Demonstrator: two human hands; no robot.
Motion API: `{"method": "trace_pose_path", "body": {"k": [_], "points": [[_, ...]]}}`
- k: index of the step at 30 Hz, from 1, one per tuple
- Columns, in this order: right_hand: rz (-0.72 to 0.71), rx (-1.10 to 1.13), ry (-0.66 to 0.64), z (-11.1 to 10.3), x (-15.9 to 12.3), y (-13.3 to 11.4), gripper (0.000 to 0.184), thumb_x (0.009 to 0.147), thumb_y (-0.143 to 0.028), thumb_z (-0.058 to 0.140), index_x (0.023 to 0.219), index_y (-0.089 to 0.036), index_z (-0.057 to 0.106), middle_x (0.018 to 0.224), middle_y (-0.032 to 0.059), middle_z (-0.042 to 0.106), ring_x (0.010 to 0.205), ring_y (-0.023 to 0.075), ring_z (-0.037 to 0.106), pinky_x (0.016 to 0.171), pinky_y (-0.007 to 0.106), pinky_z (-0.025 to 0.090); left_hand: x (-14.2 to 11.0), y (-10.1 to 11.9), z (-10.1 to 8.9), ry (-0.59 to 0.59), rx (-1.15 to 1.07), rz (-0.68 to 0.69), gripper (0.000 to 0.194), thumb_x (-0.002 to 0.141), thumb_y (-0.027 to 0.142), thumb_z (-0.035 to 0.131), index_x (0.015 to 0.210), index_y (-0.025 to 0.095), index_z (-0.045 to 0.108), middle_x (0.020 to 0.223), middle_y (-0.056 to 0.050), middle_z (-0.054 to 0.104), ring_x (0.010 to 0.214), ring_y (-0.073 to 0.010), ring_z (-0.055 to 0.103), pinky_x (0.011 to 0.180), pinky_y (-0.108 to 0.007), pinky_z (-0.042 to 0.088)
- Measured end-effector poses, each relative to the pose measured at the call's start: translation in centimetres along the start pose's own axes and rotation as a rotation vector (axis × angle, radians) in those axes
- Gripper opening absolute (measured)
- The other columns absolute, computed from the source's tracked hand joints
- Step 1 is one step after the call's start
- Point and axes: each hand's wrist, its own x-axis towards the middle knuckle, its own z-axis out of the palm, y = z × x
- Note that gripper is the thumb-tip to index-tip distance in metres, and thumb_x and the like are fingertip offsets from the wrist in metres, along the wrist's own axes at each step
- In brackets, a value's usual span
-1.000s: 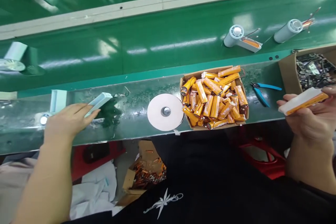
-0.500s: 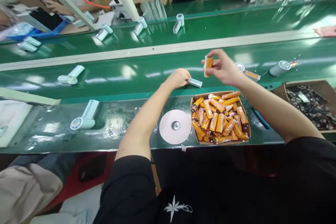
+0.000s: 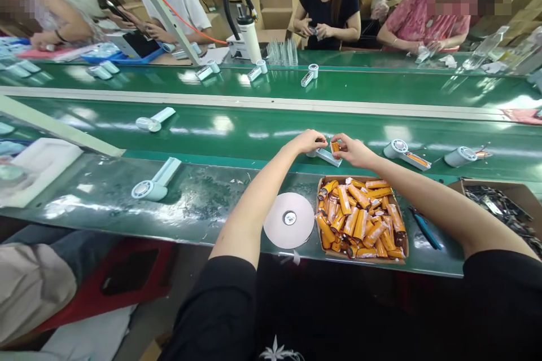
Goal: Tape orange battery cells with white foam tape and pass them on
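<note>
Both my arms reach out over the green conveyor belt point(image 3: 237, 130). My left hand point(image 3: 310, 141) is closed on a pale blue handle part point(image 3: 327, 156) that lies on the belt. My right hand point(image 3: 353, 150) pinches a small orange battery cell point(image 3: 335, 147) right at the end of that part, so the two hands nearly touch. Just in front of them a cardboard box point(image 3: 322, 237) full of orange battery cells point(image 3: 359, 217) sits on the near ledge.
A white tape roll point(image 3: 289, 220) lies left of the box, blue-handled cutters point(image 3: 425, 229) right of it. A carton of circuit boards point(image 3: 502, 206) is far right. Small fan units point(image 3: 156, 185) point(image 3: 406, 152) point(image 3: 461, 156) lie along the belt. Several people work on the far side.
The view has lifted to show the far side. My right hand came down with the orange cell to meet my left hand on the pale blue part.
</note>
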Motion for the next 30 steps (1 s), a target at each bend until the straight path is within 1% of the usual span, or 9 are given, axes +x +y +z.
{"method": "trace_pose_path", "body": {"k": [6,10,15,19,23,25,26,28,30], "points": [[0.010,-0.271,-0.095,-0.4,0.1,-0.3,0.046,0.101,-0.028,0.065,0.146,-0.023,0.058,0.093,0.0032,0.082,0.084,0.0246,0.078,0.082,0.032,0.055,0.6,0.9,1.1,0.100,0.010,-0.067,0.018,0.094,0.026,0.069,0.095,0.017,0.084,0.090,-0.006,0.081,0.081,-0.0191,0.068,0.082,-0.029,0.046],[0.024,-0.443,-0.177,-0.7,0.4,-0.7,0.047,0.101,-0.028,0.067,0.148,-0.024,0.064,0.107,0.0091,0.084,0.095,0.0297,0.079,0.087,0.034,0.054,0.7,1.4,1.5,0.128,0.012,-0.092,0.017,0.095,0.025,0.069,0.094,0.017,0.084,0.089,-0.007,0.081,0.082,-0.0201,0.069,0.084,-0.030,0.048],[0.057,-0.608,-0.274,0.4,1.0,-1.2,0.049,0.108,-0.046,0.062,0.151,-0.026,0.068,0.128,0.0148,0.082,0.112,0.0348,0.078,0.097,0.041,0.057,0.5,2.2,2.0,0.159,0.022,-0.121,0.019,0.097,0.025,0.067,0.098,0.018,0.084,0.092,-0.007,0.082,0.087,-0.0210,0.071,0.087,-0.031,0.050],[0.071,-0.683,-0.318,0.6,1.8,-2.0,0.039,0.109,-0.039,0.058,0.139,-0.023,0.077,0.122,0.0173,0.083,0.112,0.0356,0.079,0.098,0.043,0.058,0.7,3.5,2.3,0.180,0.045,-0.160,0.019,0.096,0.022,0.066,0.099,0.017,0.084,0.097,-0.010,0.083,0.094,-0.0238,0.074,0.092,-0.033,0.053],[0.048,-0.698,-0.299,-1.3,2.0,-3.5,0.033,0.103,-0.032,0.067,0.132,-0.025,0.082,0.116,0.0124,0.086,0.106,0.0318,0.081,0.095,0.039,0.059,0.0,6.2,1.6,0.257,0.096,-0.165,0.026,0.100,0.018,0.059,0.109,0.013,0.082,0.114,-0.018,0.083,0.114,-0.0293,0.074,0.110,-0.042,0.052],[0.037,-0.692,-0.242,-3.0,0.7,-4.2,0.035,0.101,-0.031,0.069,0.133,-0.025,0.082,0.118,0.0100,0.086,0.105,0.0299,0.081,0.094,0.037,0.060,-2.5,7.6,1.3,0.326,0.133,-0.127,0.033,0.102,0.017,0.054,0.123,0.011,0.079,0.135,-0.022,0.078,0.136,-0.0313,0.066,0.124,-0.048,0.044],[0.040,-0.693,-0.202,-3.9,-0.6,-4.4,0.037,0.101,-0.031,0.068,0.136,-0.025,0.081,0.123,0.0101,0.085,0.108,0.0300,0.081,0.096,0.037,0.060,-4.6,8.1,1.4,0.352,0.150,-0.099,0.035,0.104,0.018,0.053,0.128,0.011,0.077,0.144,-0.022,0.074,0.143,-0.0316,0.061,0.129,-0.051,0.039],[0.025,-0.665,-0.086,-5.4,-4.5,-4.3,0.040,0.104,-0.032,0.062,0.140,-0.022,0.079,0.133,0.0114,0.082,0.115,0.0314,0.080,0.100,0.041,0.061,-10.6,8.4,2.2,0.346,0.171,-0.029,0.034,0.104,0.027,0.058,0.131,0.016,0.076,0.147,-0.019,0.073,0.146,-0.0318,0.059,0.132,-0.054,0.038],[-0.043,-0.547,0.037,-6.1,-9.7,-3.9,0.039,0.107,-0.037,0.058,0.135,-0.024,0.080,0.132,0.0102,0.083,0.114,0.0311,0.080,0.100,0.044,0.063,-18.3,7.8,3.8,0.231,0.173,0.055,0.030,0.094,0.039,0.077,0.120,0.024,0.080,0.133,-0.011,0.080,0.133,-0.0313,0.068,0.126,-0.050,0.048]]}}
